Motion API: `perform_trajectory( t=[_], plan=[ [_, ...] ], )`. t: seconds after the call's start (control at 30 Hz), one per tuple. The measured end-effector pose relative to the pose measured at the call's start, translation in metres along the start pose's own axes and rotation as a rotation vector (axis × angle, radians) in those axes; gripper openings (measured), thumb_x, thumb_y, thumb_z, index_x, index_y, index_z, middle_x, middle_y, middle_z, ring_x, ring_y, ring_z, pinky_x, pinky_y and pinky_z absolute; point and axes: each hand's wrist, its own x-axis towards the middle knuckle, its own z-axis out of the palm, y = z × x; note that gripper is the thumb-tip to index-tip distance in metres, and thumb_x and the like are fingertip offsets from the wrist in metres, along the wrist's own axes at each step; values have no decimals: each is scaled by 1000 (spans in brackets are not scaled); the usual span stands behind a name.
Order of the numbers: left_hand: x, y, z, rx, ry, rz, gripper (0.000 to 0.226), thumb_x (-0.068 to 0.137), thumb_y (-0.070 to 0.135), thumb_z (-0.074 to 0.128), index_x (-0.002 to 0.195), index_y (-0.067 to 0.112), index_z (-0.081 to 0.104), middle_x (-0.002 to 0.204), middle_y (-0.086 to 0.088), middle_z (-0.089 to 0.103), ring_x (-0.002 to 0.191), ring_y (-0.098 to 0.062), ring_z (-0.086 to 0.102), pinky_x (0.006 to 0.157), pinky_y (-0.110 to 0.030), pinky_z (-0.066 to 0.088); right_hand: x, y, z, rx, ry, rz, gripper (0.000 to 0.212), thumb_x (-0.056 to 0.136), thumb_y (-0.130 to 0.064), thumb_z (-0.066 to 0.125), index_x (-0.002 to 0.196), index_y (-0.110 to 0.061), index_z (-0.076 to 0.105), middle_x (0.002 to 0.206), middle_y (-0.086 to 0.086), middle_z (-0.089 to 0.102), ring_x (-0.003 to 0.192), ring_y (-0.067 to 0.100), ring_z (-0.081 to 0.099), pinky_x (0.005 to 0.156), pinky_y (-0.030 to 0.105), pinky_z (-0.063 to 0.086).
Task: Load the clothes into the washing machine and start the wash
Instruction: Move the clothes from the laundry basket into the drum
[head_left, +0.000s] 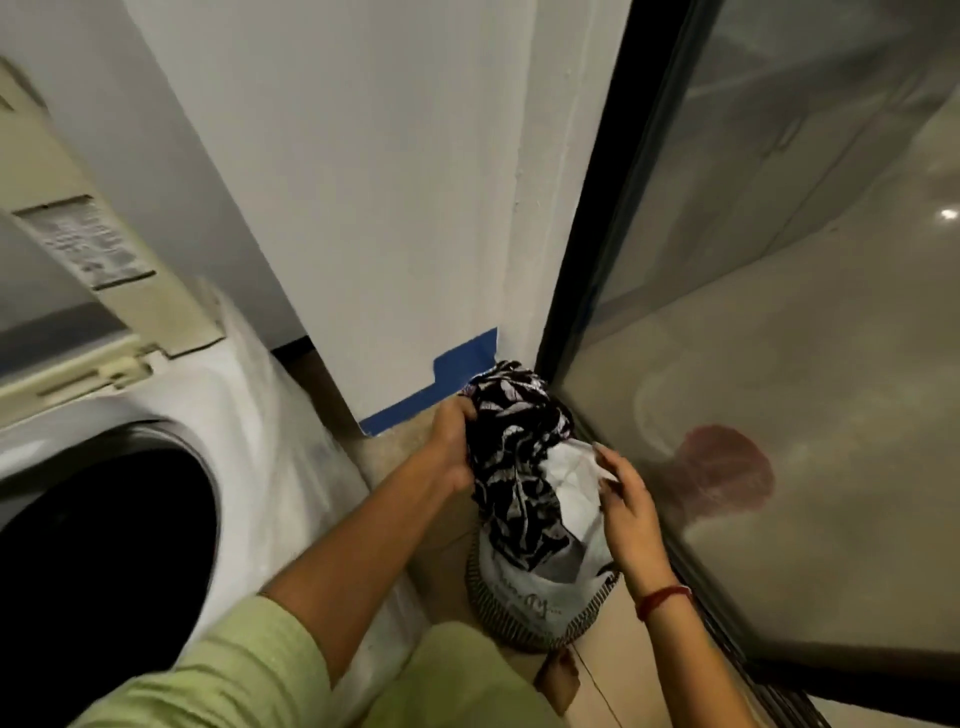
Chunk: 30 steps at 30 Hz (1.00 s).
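Observation:
A black-and-white patterned garment (519, 467) is bunched up above a striped laundry basket (519, 613) on the floor by the wall. My left hand (452, 447) grips the garment's left side. My right hand (623, 499) rests with straight fingers on a white cloth (574, 478) that lies against the garment over the basket. The white front-loading washing machine (249, 415) stands at the left, and its round drum opening (104, 561) is open and dark inside.
A white wall panel (363, 208) with blue tape (441, 384) at its foot stands behind the basket. A dark-framed glass door (753, 364) closes off the right side. The floor strip between machine and door is narrow. A brown tag (558, 675) hangs from the basket.

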Motion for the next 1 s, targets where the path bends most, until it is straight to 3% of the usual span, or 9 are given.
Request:
perform_trajectory(
  t=[0.07,0.17,0.3,0.4,0.47,0.6,0.73,0.87,1.0],
  plan=[
    [-29,22,-10,-39,-71,47,21,73,17,34,62,11,52,58,-6,60,65,-21,52,60,-26,42,-8,7,9,-235,-134,116,69,84,8,47,146,-13,27,149,11,33,139,28,30,114,44,29],
    [-79,47,-26,-26,-154,129,15,52,21,38,64,16,45,69,-5,49,65,-21,49,66,-27,42,-20,11,41,-408,-236,242,87,79,-12,68,149,-7,16,147,18,34,134,36,36,110,49,32],
    [-160,62,-80,-35,-286,320,24,55,20,36,63,12,56,66,-7,60,63,-24,56,71,-27,44,-36,-42,92,55,-185,258,26,96,-5,45,121,-10,50,123,10,53,124,30,48,107,43,38],
    [-210,71,-145,-124,-239,449,35,54,19,39,73,9,65,62,-8,69,54,-23,65,62,-23,52,-46,-121,116,388,-245,132,26,99,-8,37,96,-15,62,82,0,70,86,20,67,74,25,54],
    [-241,66,-198,-228,-164,556,34,44,21,51,69,9,71,63,-7,71,55,-23,68,56,-27,58,-58,-178,125,404,-331,61,23,98,-17,42,93,-16,65,70,-6,71,73,16,61,58,21,50],
    [-293,34,-300,-457,9,716,49,22,25,72,71,18,75,77,-2,75,69,-20,73,68,-37,58,-122,-279,149,428,-704,-279,20,95,-18,47,103,-24,64,92,-9,73,88,12,65,71,26,55],
    [-330,0,-353,-633,150,751,53,16,25,75,69,21,71,71,1,73,62,-16,71,75,-31,55,-169,-312,194,-45,-941,-769,49,89,-11,56,136,-13,43,136,1,50,125,9,48,107,18,36],
    [-350,-15,-358,-622,115,768,42,19,26,78,60,17,75,68,-1,73,60,-17,71,56,-29,59,-183,-304,234,-845,-1024,-926,75,83,-15,66,146,-22,26,145,2,42,132,18,42,105,20,32],
    [-346,-21,-361,-576,61,781,46,28,28,79,71,13,78,79,-7,75,68,-20,73,58,-32,60,-216,-296,253,-596,-1279,-797,73,85,-19,67,146,-23,27,140,-11,41,126,5,43,105,17,38]
  ],
)
